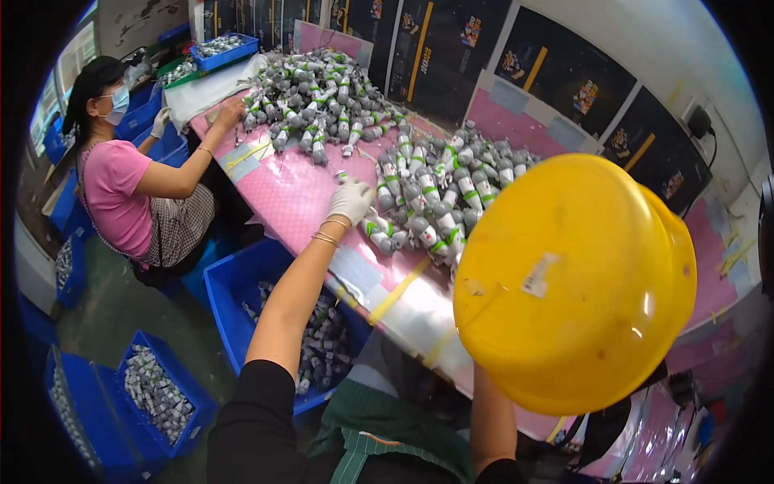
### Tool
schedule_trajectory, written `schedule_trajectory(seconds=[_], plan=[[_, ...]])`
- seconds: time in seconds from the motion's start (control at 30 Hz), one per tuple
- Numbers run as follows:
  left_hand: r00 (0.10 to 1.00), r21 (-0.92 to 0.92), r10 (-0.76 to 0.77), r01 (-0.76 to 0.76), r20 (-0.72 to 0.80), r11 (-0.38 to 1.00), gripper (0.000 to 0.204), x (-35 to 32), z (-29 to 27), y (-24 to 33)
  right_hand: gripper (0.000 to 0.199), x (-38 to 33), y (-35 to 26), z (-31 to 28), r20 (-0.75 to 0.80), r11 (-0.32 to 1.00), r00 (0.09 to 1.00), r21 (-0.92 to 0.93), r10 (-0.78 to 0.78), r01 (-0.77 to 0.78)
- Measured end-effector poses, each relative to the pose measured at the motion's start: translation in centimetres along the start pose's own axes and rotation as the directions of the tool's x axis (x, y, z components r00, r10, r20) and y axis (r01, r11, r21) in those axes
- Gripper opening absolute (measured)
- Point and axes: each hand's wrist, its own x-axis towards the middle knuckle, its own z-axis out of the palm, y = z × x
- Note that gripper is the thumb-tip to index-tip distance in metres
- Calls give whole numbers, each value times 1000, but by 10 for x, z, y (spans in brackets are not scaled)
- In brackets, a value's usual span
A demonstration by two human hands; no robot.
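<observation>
My left hand point(352, 202), in a white glove, lies at the near edge of a heap of small grey-and-white figures point(427, 189) with green bands. Its fingers are apart, and one loose figure point(342, 175) sits beside the fingertips. On my right a large yellow basin point(556, 282) is held up and tilted over the pink table point(278, 194), its underside facing me. My right forearm point(493, 419) rises behind the basin, which hides the hand gripping it. Part of the heap is hidden behind the basin too.
Across to the left, a person in pink point(121, 181) reaches toward a second heap of figures point(318, 101). A blue crate point(226, 282) of figures stands below the table edge by my left arm. More blue crates point(189, 395) stand on the floor. Dark printed panels point(443, 60) line the back.
</observation>
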Motion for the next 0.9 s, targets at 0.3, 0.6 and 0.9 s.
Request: schedule_trajectory(seconds=[0.3, 0.6, 0.9], plan=[[978, -498, -148, 201, 144, 843, 33, -15, 8, 27, 31, -99, 62, 74, -287, 988, 948, -30, 138, -153], [914, -956, -342, 129, 218, -263, 41, -39, -1, 31, 28, -182, 183, -3, -504, 974, 835, 77, 222, -213], [785, -658, 318, 619, 531, -429, 53, -158, -124, 48, 33, -251, 157, -75, -776, 759, 344, -613, -528, -218]])
